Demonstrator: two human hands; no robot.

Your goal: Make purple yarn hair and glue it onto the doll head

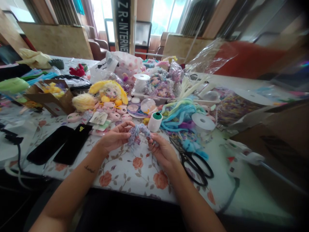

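Note:
Between my two hands a curved strip of fluffy lilac-blue yarn (pixel 139 129) is held up over the flowered tablecloth. My left hand (pixel 117 137) pinches its left end between thumb and fingers. The right end is gripped by my right hand (pixel 160 147), fingers curled around it. Just behind the strip stands a white thread cone (pixel 155 121) with a green top. Black-handled scissors (pixel 193 161) lie beside my right wrist. Several pale doll faces (pixel 113 112) are spread beyond my left hand.
A yellow-haired doll (pixel 109 91) and a cardboard box (pixel 50 100) stand at the left back. Blue-green yarn strands (pixel 178 112) and a white spool (pixel 203 121) lie to the right. Two black pouches (pixel 72 145) rest on the left. A glue gun (pixel 245 153) is at the far right.

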